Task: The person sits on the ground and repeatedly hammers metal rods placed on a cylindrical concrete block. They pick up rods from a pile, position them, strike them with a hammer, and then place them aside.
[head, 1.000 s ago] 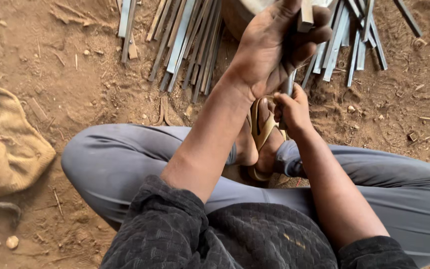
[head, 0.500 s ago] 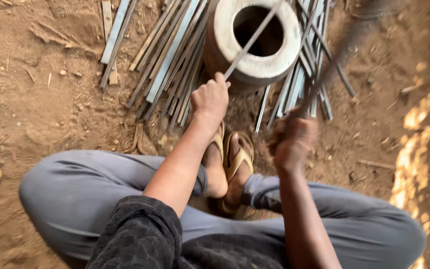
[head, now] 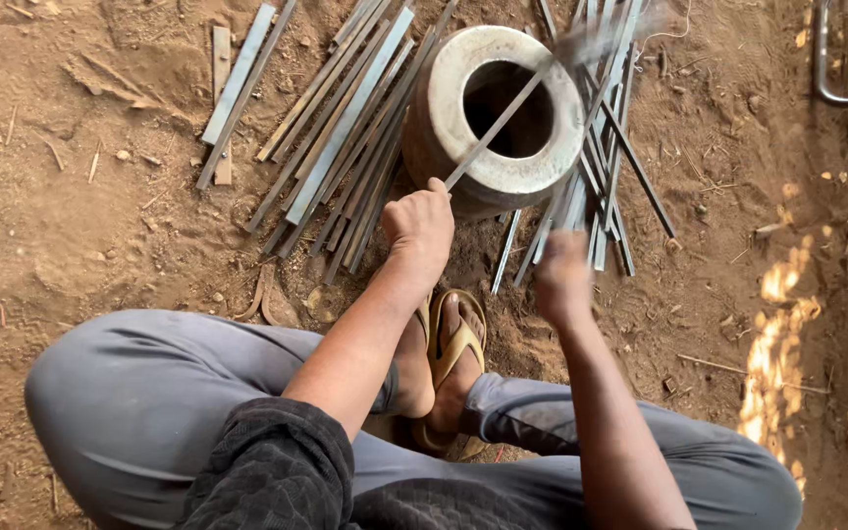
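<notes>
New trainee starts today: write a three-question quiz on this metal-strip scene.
1. True or false: the left hand holds a thin metal strip laid across the opening of the ring-shaped block.
2. Where do the loose flat strips lie? A) stacked inside the block B) on the dirt ground beside the block C) on the person's lap
3. Fill in: the right hand looks ___ in the picture, so what it grips cannot be told.

Key: 1 true; 2 B; 3 blurred.
</notes>
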